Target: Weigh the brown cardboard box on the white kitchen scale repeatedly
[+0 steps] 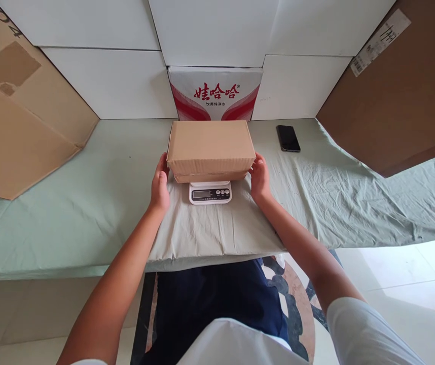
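A large flattened cardboard sheet [20,116] leans at the upper left of the frame, with part of a printed number, "304", visible at its top edge; its remaining writing is cut off. At the centre of the frame, a closed brown cardboard box [210,147] sits on a small white digital scale [210,192]; the box is shut, so its contents cannot be determined. The scale display is too small to read. The scale rests on a pale green cloth [88,203] that covers the desk [50,276]. The left hand [160,185] is positioned against the left end of the box, palm facing inward, fingers extended upward and touching the box's side. The right hand [260,178] mirrors it at the right end, fingers curved against the box's side. Both hands are open and pressed flat to the box rather than closed around it; both forearms extend from the lower edge of the frame toward the centre. Directly behind the box, standing against the white wall panels [99,81], is a white carton [215,94] printed with red Chinese characters, "娃哈哈", above a smaller line of dark characters and red curved stripes. To the right of the box, well apart from it, a black phone [288,138] lies face up on the cloth. At the upper right of the frame, a darker brown cardboard panel [403,96] leans inward, bearing a white label [380,41] whose print is too small to read.
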Tool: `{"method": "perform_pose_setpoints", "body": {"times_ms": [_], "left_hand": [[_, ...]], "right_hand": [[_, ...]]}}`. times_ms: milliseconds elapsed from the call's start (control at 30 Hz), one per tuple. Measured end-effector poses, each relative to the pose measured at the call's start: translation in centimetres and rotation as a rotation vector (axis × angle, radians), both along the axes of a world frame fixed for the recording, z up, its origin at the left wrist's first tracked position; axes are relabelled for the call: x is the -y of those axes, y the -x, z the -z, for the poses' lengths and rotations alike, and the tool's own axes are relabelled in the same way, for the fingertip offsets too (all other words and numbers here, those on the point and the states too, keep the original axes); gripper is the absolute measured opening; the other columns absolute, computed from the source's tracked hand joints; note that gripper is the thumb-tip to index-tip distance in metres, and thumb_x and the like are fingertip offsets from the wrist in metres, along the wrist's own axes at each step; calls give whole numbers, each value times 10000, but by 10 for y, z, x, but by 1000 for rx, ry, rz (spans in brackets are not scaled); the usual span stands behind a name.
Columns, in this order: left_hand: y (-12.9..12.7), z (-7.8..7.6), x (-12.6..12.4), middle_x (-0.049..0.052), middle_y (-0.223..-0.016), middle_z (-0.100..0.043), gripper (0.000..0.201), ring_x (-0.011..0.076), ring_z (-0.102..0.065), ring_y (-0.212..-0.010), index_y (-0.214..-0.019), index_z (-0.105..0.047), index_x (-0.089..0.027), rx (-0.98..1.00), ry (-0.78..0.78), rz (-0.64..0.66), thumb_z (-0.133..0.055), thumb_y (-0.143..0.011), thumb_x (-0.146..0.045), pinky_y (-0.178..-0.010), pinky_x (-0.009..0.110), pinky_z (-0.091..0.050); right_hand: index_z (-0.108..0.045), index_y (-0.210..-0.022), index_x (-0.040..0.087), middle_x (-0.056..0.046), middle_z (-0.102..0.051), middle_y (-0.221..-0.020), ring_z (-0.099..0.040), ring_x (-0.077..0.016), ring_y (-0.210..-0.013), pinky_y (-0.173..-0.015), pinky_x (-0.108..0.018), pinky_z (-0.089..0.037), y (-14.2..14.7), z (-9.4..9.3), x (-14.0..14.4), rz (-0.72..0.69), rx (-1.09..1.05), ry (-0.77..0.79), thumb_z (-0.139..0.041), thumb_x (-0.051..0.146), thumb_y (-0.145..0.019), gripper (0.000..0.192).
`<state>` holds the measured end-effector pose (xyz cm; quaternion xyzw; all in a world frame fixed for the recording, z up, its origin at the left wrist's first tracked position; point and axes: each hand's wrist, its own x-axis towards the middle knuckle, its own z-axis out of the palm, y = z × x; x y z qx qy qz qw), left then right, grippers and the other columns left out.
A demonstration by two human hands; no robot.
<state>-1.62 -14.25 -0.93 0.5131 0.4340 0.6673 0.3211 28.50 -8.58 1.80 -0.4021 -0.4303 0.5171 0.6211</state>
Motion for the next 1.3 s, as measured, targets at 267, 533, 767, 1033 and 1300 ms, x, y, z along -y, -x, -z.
{"method": "perform_pose_setpoints", "body": {"times_ms": [267,533,767,1033,1300], "left_hand": [[-1,0,1,84,-1659,-511,701,294,-333,-1634,-1507,-584,-304,-9,-20,11,-489,-958,-728,-1359,460,-262],[-6,-4,4,104,-1594,-579,715,304,-394,-1601,-1468,-612,-283,-31,-21,37,-465,-952,-756,-1336,453,-300],[-8,-5,5,100,-1643,-529,736,307,-393,-1603,-1506,-579,-291,-38,-23,55,-437,-959,-762,-1331,448,-312],[-12,-10,10,77,-1700,-455,789,320,-316,-1639,-1565,-511,-328,-24,-34,55,-480,-924,-788,-1349,465,-287],[-15,-9,12,71,-1700,-451,832,308,-265,-1659,-1587,-474,-332,-68,-31,61,-463,-911,-815,-1366,474,-234]], "right_hand": [[-614,-1215,345,-8,-700,-1387,-627,-248,-1342,-1205,-493,-474,0,3,-1,-7,3,-26,-554,662,-851,487],[-598,-1295,373,9,-640,-1502,-535,-257,-1480,-1309,-532,-373,0,0,4,-39,19,-71,-558,691,-863,538],[-577,-1343,387,-1,-621,-1534,-477,-264,-1549,-1348,-567,-313,2,-5,6,-63,23,-82,-562,682,-871,557],[-561,-1394,368,-4,-549,-1622,-409,-289,-1606,-1377,-580,-262,3,-4,9,-86,-12,-120,-581,673,-878,600],[-525,-1458,399,35,-525,-1643,-365,-284,-1629,-1378,-580,-275,9,-10,18,-120,31,-127,-525,724,-885,659]]}}
